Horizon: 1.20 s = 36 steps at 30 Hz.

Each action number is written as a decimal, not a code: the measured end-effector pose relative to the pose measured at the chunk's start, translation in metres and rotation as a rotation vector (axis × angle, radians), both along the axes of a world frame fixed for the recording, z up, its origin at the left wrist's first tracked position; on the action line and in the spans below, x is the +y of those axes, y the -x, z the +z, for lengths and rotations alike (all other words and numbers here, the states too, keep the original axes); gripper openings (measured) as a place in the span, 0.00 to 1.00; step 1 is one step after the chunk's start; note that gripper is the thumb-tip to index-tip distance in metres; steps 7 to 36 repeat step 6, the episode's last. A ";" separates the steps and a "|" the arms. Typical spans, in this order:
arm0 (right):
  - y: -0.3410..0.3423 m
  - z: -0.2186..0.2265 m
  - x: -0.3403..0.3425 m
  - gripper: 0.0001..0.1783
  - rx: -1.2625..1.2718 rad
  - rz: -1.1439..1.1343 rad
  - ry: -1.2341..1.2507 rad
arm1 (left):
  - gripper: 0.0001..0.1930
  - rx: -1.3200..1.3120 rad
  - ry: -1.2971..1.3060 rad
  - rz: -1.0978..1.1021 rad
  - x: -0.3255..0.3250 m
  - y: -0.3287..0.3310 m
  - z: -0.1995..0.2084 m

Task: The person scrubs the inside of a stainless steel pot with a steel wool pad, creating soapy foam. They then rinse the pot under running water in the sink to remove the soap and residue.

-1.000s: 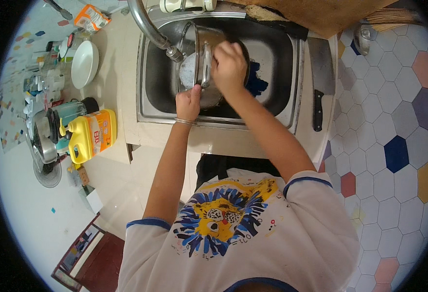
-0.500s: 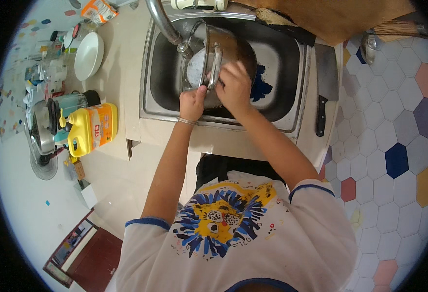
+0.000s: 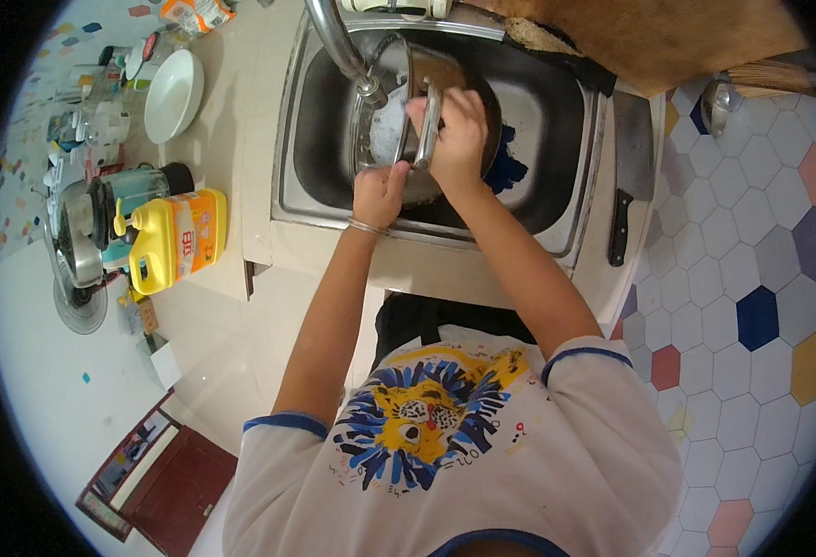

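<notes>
A metal pot (image 3: pixel 447 72) lies tilted on its side in the steel sink (image 3: pixel 547 111), with whitish suds (image 3: pixel 388 125) showing inside its mouth. My left hand (image 3: pixel 380 195) is closed on the near part of the rim, thumb on top. Fingers of my right hand (image 3: pixel 461 139) curl round the pot's metal side handle (image 3: pixel 429 125); whether they also hold a cloth or sponge is hidden. The faucet (image 3: pixel 338 42) reaches down over the pot's mouth. A dark blue patch (image 3: pixel 508 169) shows on the sink floor, right of the pot.
A large knife (image 3: pixel 620 227) lies along the counter right of the sink. Behind it are a brown board (image 3: pixel 668 37) and a ladle (image 3: pixel 716 104). On the left stand a yellow pump jug (image 3: pixel 162 246), a white bowl (image 3: pixel 174 97) and several jars.
My right hand has shifted along the pot handle, its fingers now wrapped around it. My left hand keeps its hold on the rim. The whole view has shifted slightly.
</notes>
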State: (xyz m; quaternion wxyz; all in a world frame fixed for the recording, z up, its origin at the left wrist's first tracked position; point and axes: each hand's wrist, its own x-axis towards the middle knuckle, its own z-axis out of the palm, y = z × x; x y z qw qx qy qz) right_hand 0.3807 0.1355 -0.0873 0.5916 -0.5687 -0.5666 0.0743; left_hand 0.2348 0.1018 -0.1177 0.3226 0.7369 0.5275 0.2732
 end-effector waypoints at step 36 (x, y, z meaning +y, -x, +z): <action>-0.004 -0.001 -0.002 0.06 -0.025 -0.008 0.181 | 0.26 0.039 0.088 -0.001 -0.001 0.006 -0.002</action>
